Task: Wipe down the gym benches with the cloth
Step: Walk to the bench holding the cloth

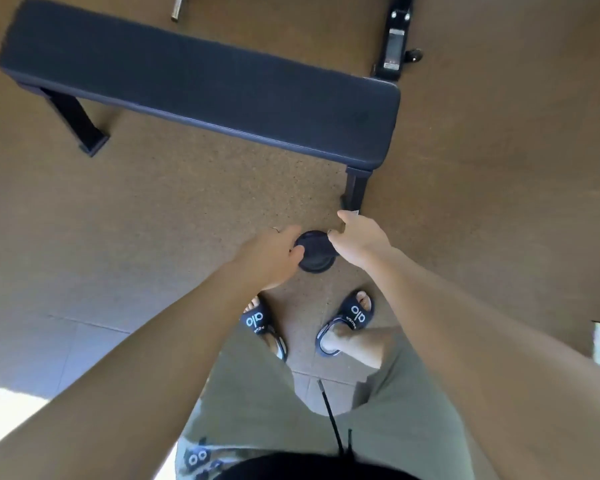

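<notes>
Both hands are gripping a round dark object [314, 251] (identity unclear): left hand [272, 252] on its left edge, right hand [359, 239] pinching its right. The bench [201, 84] is standing just beyond.

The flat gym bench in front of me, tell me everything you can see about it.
The bench is a long, flat, dark navy pad with rounded corners and a piped seam along its near edge; it looks like vinyl. It stands level on black metal legs, one near each end, on the brown speckled floor, running diagonally from upper left to right of centre. Nothing lies on it, and neither of the hands touches it. No cloth is visible.
</notes>
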{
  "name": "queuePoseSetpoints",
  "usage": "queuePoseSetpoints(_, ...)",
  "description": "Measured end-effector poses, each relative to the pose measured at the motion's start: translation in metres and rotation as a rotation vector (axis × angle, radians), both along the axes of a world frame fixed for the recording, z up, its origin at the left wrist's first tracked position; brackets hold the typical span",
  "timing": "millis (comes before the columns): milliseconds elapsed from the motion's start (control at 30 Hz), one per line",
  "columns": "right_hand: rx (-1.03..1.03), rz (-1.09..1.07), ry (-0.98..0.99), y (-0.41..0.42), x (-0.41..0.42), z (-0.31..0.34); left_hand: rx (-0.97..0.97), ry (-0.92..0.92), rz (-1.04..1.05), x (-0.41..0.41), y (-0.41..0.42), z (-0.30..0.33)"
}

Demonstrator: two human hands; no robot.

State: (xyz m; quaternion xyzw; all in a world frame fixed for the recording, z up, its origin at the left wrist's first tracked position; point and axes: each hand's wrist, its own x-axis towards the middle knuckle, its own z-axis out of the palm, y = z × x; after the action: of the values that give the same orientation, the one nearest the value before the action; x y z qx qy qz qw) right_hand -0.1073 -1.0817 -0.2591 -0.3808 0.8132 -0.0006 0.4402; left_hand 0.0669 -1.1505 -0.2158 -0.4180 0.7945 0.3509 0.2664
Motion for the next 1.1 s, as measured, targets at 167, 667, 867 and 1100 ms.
queuePoseSetpoints(167,0.061,0.124,0.010,-0.018,-0.010,-0.126,-0.010,-0.018,-0.033,-0.032,-0.038,-0.120)
queuePoseSetpoints(667,0.100,0.603,0.198,-0.040,0.013,-0.377,-0.560,0.363,-0.233,-0.114,-0.137,-0.336)
queuePoseSetpoints(867,0.102,0.441,0.177,-0.050,0.012,-0.379,-0.839,0.343,-0.372,-0.132,-0.181,-0.339)
queuePoseSetpoints(1100,0.246,0.263,0.084,-0.062,-0.002,-0.358,-0.684,0.279,-0.417,-0.131,-0.208,-0.333)
